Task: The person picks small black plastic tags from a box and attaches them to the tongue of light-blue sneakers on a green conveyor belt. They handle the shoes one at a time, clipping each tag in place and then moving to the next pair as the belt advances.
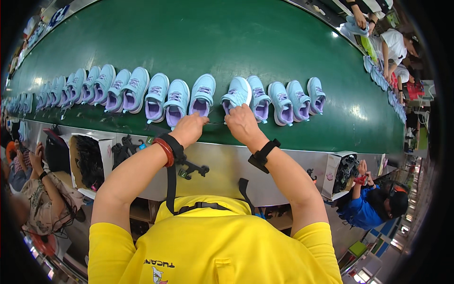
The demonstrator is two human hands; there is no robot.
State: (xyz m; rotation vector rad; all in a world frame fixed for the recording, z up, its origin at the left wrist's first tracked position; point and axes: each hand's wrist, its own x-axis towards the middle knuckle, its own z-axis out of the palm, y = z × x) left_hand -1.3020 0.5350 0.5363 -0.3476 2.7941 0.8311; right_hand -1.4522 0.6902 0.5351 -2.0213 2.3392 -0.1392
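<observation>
My right hand (243, 125) is closed at the heel opening of a light blue sneaker (239, 90), which tilts so that part of its white sole edge shows. My left hand (189, 129) has its fingers curled and pressed together just behind the heel of another light blue sneaker (203, 92) with a purple lining. Whatever those left fingers pinch is too small to make out. Between the two hands a gap separates these sneakers. A further sneaker (173, 100) stands close to my left hand, and one more (258, 98) stands right beside the sneaker in my right hand.
The sneakers stand in a long row on a green conveyor belt (189, 47) with a metal edge (257, 158). Black plastic hangers (191, 168) lie on this edge. Boxes of black pieces stand left (106, 156) and right (329, 176). Other people work on both sides.
</observation>
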